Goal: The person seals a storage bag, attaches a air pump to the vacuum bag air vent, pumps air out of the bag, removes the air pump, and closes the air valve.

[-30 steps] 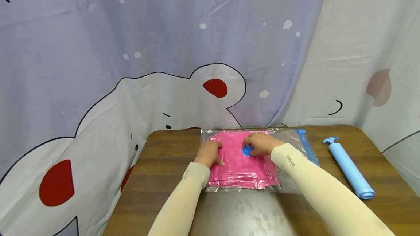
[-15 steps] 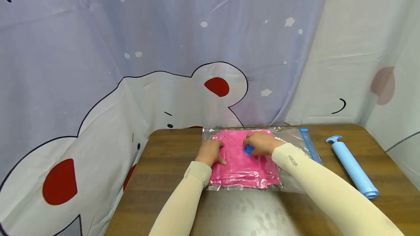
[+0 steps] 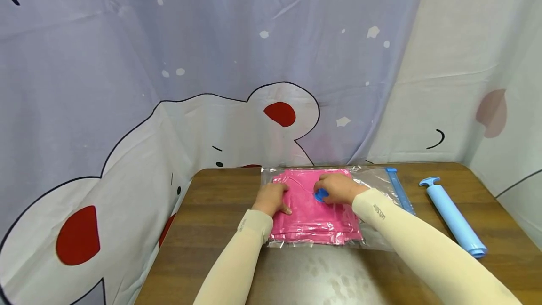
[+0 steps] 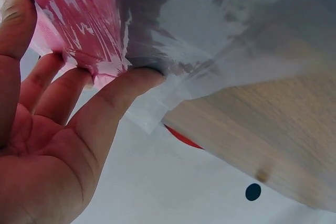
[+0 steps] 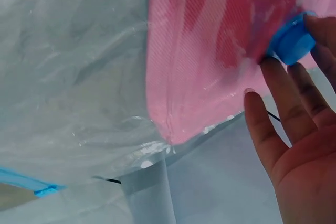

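Observation:
A clear vacuum storage bag (image 3: 374, 178) lies flat on the table, with folded pink fabric (image 3: 300, 222) inside it. Near the middle of the fabric sits a round blue valve cap (image 3: 320, 196). My right hand (image 3: 338, 188) pinches this cap (image 5: 295, 45) between thumb and fingers, as the right wrist view also shows. At the bag's left side, my left hand (image 3: 270, 198) rests with spread fingers over the fabric's edge. In the left wrist view its fingertips (image 4: 149, 77) press against the shiny plastic.
A light blue hand pump (image 3: 455, 220) with a T-shaped handle lies on the right of the wooden table (image 3: 220, 201). The bag's blue zip strip (image 3: 400, 191) runs along its right end. A printed curtain (image 3: 203, 131) hangs close behind the table.
The right hand's fingers have shifted slightly at the blue valve cap, which now looks more tilted than a second ago. The left hand keeps its place on the bag.

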A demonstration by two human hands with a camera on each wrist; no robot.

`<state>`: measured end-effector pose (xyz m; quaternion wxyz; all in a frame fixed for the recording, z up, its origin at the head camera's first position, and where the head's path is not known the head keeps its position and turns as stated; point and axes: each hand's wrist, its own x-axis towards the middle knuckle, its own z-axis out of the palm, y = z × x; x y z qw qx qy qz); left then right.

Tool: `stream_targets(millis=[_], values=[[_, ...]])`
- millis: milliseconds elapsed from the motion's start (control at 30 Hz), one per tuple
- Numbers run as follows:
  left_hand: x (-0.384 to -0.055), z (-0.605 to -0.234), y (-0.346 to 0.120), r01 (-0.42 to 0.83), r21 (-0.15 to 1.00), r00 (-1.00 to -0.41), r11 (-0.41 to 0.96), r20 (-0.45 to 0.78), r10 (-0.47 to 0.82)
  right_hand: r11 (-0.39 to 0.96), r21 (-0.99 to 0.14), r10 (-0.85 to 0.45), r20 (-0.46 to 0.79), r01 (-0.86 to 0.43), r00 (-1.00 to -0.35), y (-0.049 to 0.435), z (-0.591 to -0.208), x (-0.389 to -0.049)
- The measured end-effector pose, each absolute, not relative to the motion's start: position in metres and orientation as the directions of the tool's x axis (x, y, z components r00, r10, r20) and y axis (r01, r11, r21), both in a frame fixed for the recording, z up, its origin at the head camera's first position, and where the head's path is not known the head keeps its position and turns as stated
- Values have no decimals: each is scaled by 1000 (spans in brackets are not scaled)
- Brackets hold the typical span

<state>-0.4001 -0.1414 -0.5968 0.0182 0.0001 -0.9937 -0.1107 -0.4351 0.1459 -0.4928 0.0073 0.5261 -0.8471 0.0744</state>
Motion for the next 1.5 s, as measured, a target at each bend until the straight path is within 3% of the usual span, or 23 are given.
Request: stream_targets(millis=[133,433,833,1067,1500], values=[[-397,-594,-140,-7,220,-1000,975,24,-13,448,-120,-889,50,-886,-456,146,-490,-433],[-399,-593,-139,14,205,-999,979,54,3,405,-122,-904,96,-906,-417,145,-491,-430],[-395,-591,-137,-2,203,-999,979,47,-12,457,-158,-881,57,-876,-470,145,-494,-430],[-393,-599,-139,-18,211,-999,977,24,-24,441,-137,-890,63,-887,-452,144,-502,-424],[-394,-591,-136,-7,198,-999,980,41,-15,465,-119,-877,73,-877,-474,145,-494,-426]])
